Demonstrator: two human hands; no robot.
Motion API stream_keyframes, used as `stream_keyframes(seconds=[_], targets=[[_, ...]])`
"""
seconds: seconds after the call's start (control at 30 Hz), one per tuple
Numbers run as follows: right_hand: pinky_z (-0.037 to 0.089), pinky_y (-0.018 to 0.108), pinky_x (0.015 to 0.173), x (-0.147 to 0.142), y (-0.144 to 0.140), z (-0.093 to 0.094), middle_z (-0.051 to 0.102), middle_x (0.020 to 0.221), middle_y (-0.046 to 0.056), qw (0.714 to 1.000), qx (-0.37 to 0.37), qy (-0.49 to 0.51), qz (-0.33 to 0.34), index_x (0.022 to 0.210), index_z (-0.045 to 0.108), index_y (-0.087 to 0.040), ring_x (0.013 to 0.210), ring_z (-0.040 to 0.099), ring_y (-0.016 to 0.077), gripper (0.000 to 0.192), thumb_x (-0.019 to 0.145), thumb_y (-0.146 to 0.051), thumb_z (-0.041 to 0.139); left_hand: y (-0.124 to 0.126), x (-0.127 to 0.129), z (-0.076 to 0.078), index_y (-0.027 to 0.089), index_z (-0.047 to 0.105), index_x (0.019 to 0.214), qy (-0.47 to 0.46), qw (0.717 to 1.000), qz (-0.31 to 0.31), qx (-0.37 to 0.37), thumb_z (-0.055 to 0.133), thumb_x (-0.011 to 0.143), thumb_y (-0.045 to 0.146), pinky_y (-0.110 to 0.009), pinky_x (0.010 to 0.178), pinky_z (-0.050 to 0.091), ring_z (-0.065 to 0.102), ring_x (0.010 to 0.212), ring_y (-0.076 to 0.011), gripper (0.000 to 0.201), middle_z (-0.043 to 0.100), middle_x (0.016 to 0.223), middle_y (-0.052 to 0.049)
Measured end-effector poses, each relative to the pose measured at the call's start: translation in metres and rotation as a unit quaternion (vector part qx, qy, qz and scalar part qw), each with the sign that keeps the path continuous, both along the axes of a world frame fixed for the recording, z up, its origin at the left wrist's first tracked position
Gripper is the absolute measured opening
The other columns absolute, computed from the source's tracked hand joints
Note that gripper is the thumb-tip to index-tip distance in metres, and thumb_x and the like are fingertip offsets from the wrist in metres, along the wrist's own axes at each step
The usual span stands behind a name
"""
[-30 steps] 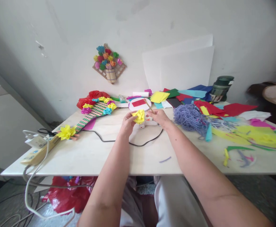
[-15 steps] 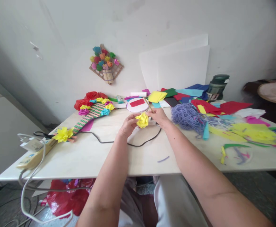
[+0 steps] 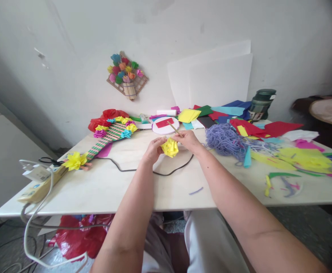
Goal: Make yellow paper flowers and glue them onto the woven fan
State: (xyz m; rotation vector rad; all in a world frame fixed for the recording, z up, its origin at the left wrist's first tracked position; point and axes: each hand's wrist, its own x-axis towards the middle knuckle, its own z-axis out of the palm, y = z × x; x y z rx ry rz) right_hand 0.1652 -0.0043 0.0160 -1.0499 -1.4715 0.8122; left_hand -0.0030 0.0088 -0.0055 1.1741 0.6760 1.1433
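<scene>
A crumpled yellow paper flower (image 3: 170,148) is pinched at its left edge by my left hand (image 3: 154,150), just above the table. My right hand (image 3: 190,140) is closed round a thin wooden stick (image 3: 174,128) that slants up and to the left. The right fingertips are at the flower's upper right edge; whether they also grip it I cannot tell. Behind the stick lies a white oval fan-like piece (image 3: 166,130) with a red rectangle (image 3: 162,123) on it. A black cord (image 3: 168,174) curves across the table beneath my hands.
To the left lie a flower-trimmed striped stick craft (image 3: 109,137), a yellow flower (image 3: 75,161) and a power strip (image 3: 45,189). On the right are purple yarn (image 3: 225,140), coloured paper sheets (image 3: 271,129) and a dark green bottle (image 3: 262,104). A purple scrap (image 3: 196,191) lies near the front edge.
The stick in my right hand has swung from nearly upright to a clear leftward slant over the oval piece. The flower has turned and shifted slightly down and left.
</scene>
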Motion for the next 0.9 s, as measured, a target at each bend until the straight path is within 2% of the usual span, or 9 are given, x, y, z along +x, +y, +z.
stream_keyframes(seconds=[0.17,0.3,0.37,0.47,0.57,0.67,0.8,0.9], targets=[[0.044,0.027,0.062,-0.0010,0.0045,-0.0061,0.064,0.061,0.000,0.999,0.017,-0.051,0.009,0.063,0.068,-0.017,0.063,0.055,0.0150,0.034,0.059,-0.051,0.071,-0.0027,0.0008,0.0019,0.013,0.063,0.061,0.055,0.998,0.001,0.006,0.073,0.054,0.031,-0.023,0.047,0.040,0.053,0.049,-0.0120,0.022,0.057,0.055,-0.002],[0.042,0.026,0.064,0.0012,0.0048,-0.0069,0.062,0.065,0.000,0.996,0.019,-0.074,0.036,0.067,0.066,-0.016,0.066,0.054,0.0141,0.038,0.063,-0.054,0.068,-0.0021,0.0007,0.0031,0.013,0.063,0.059,0.069,0.997,0.034,0.016,0.070,0.053,0.029,-0.023,0.046,0.037,0.051,0.048,-0.0112,0.018,0.056,0.053,-0.002],[0.041,0.025,0.064,0.0030,0.0022,-0.0040,0.060,0.068,0.000,0.994,0.016,-0.093,0.058,0.072,0.065,-0.016,0.065,0.052,0.0127,0.040,0.071,-0.056,0.061,-0.0011,-0.0004,0.0033,0.014,0.063,0.058,0.066,0.996,0.061,0.021,0.068,0.053,0.029,-0.023,0.046,0.037,0.051,0.048,-0.0112,0.017,0.056,0.053,-0.001],[0.038,0.025,0.059,0.0057,-0.0010,0.0006,0.054,0.063,-0.001,0.994,0.007,-0.104,0.041,0.079,0.064,-0.016,0.060,0.047,0.0115,0.047,0.081,-0.059,0.044,0.0003,-0.0029,0.0033,0.014,0.064,0.060,0.067,0.993,0.093,0.025,0.067,0.053,0.028,-0.023,0.047,0.037,0.052,0.049,-0.0118,0.016,0.057,0.054,-0.001],[0.036,0.025,0.057,0.0074,-0.0015,0.0021,0.049,0.058,-0.003,0.992,0.027,-0.123,0.028,0.077,0.063,-0.016,0.057,0.043,0.0111,0.042,0.078,-0.055,0.049,0.0009,-0.0049,0.0032,0.014,0.064,0.061,0.074,0.991,0.105,0.034,0.067,0.054,0.028,-0.023,0.046,0.036,0.052,0.049,-0.0117,0.016,0.057,0.054,-0.001],[0.038,0.025,0.058,0.0069,-0.0016,0.0008,0.047,0.055,-0.004,0.991,0.035,-0.120,0.046,0.073,0.063,-0.015,0.055,0.042,0.0100,0.037,0.075,-0.052,0.055,0.0005,-0.0057,0.0033,0.014,0.064,0.060,0.084,0.990,0.105,0.047,0.067,0.055,0.029,-0.023,0.044,0.034,0.050,0.047,-0.0112,0.016,0.056,0.052,-0.001],[0.037,0.024,0.055,0.0041,-0.0012,-0.0025,0.044,0.052,-0.006,0.991,0.009,-0.082,0.102,0.091,0.068,-0.014,0.052,0.039,0.0087,0.038,0.073,-0.047,0.059,-0.0004,-0.0054,0.0037,0.014,0.064,0.061,0.092,0.990,0.099,0.048,0.068,0.055,0.030,-0.023,0.043,0.033,0.048,0.045,-0.0109,0.017,0.057,0.051,-0.001],[0.033,0.023,0.051,0.0034,0.0007,-0.0048,0.042,0.051,-0.007,0.989,-0.006,-0.091,0.119,0.099,0.069,-0.012,0.051,0.039,0.0083,0.042,0.073,-0.043,0.058,-0.0008,-0.0052,0.0040,0.014,0.064,0.061,0.094,0.990,0.095,0.046,0.068,0.055,0.030,-0.023,0.043,0.032,0.048,0.045,-0.0110,0.017,0.057,0.051,-0.001]])
